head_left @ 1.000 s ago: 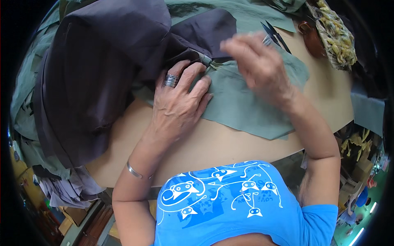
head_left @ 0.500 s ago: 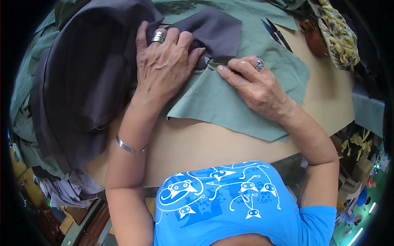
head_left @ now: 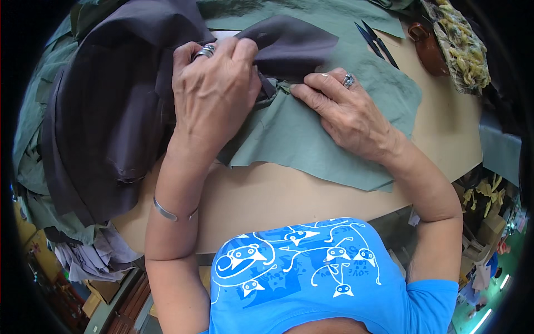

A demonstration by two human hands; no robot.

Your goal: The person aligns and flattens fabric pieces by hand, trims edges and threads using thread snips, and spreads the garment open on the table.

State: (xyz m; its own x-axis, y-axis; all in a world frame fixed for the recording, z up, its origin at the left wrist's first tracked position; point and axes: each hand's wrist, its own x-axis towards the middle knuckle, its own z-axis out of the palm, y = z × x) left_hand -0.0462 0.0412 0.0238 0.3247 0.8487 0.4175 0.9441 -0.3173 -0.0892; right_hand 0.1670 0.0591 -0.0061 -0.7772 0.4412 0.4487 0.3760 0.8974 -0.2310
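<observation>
- Curling the left hand (head_left: 214, 100) over the dark cloth (head_left: 111, 111), with knuckles bent and fingers close together; cannot tell how firm the hold is, as the fingertips are hidden.
- Pinching the green cloth (head_left: 311, 133) with the right hand (head_left: 350, 111), between thumb and forefinger, narrow, just right of the spot where green and dark meet.
- Wearing a wide silver ring (head_left: 206, 52) on the left hand, another ring (head_left: 349, 80) on the right, and an open silver bracelet (head_left: 164, 210) on the left forearm.
- Spreading the green cloth flat over the table (head_left: 289, 197), before and beyond the hands; heaping the dark cloth mostly to the left, with a flap reaching far, between the hands.
- Can see black scissors (head_left: 377, 47) at the far right, beyond the right hand.
- Can also see a brown mug (head_left: 428, 53) farther right, just beside a clear bag of yellowish pieces (head_left: 459, 50).
</observation>
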